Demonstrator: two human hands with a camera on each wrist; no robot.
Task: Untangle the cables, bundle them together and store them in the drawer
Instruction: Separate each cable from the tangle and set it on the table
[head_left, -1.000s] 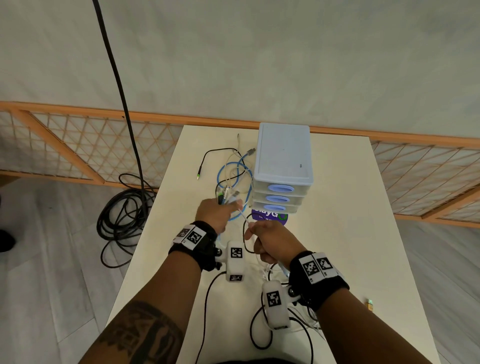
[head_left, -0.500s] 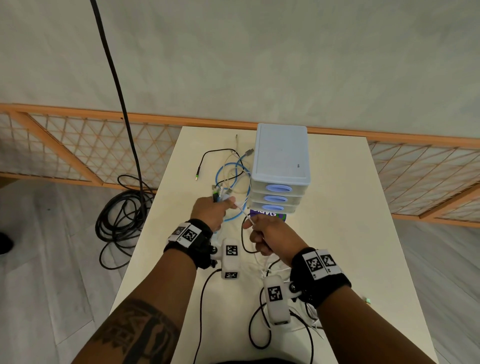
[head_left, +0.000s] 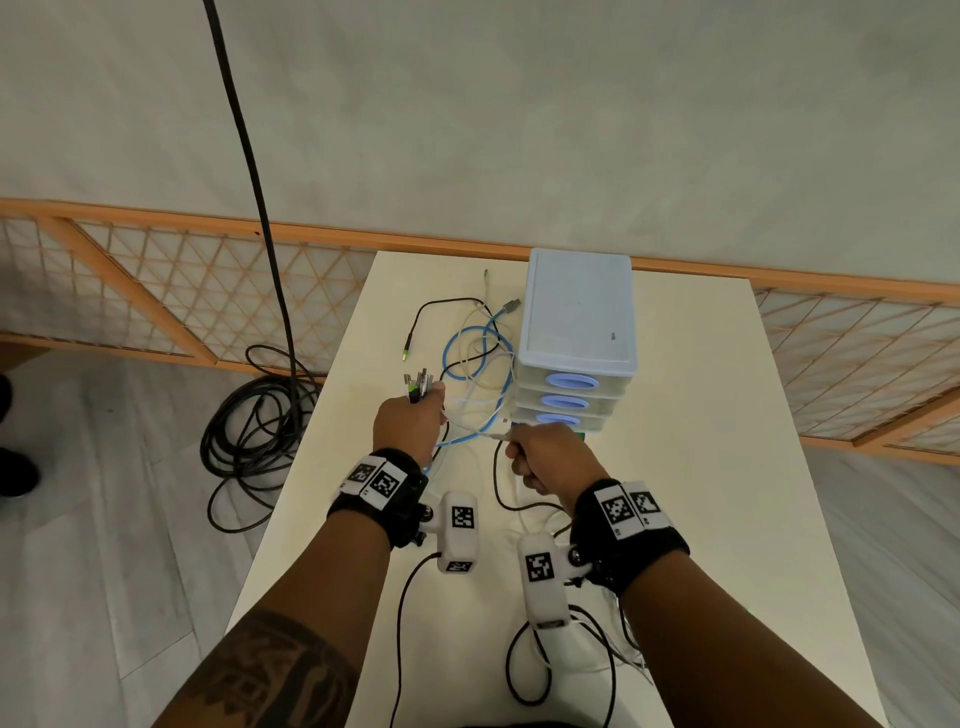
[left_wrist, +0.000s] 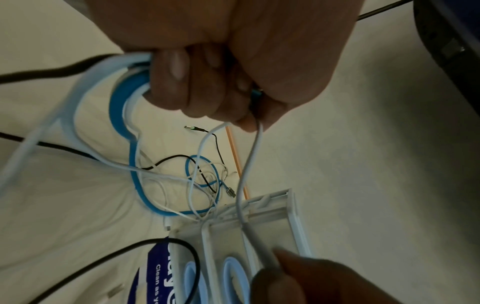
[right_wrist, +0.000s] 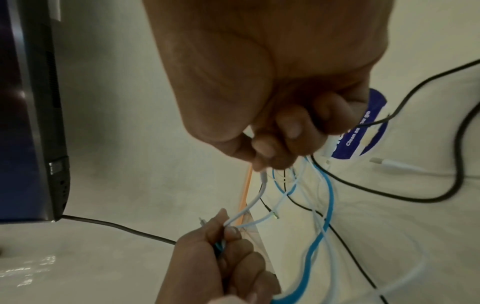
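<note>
My left hand (head_left: 410, 423) grips a bunch of cable ends (head_left: 417, 385), their plugs sticking up out of the fist; the left wrist view shows its fingers (left_wrist: 207, 82) curled round blue and white strands. My right hand (head_left: 540, 452) pinches a white cable (right_wrist: 261, 191) near its end, stretched between both hands. A tangle of blue, white and black cables (head_left: 475, 353) lies on the table left of the small drawer unit (head_left: 576, 332), whose three drawers are closed.
The cream table (head_left: 701, 415) holds a blue round label (right_wrist: 363, 131) in front of the drawers and black wrist-camera leads near the front edge. A coil of black cable (head_left: 254, 415) lies on the floor to the left. A wooden lattice fence runs behind.
Both hands have spread apart, the left moving left and away, the right slightly right, drawing the white cable taut between them.
</note>
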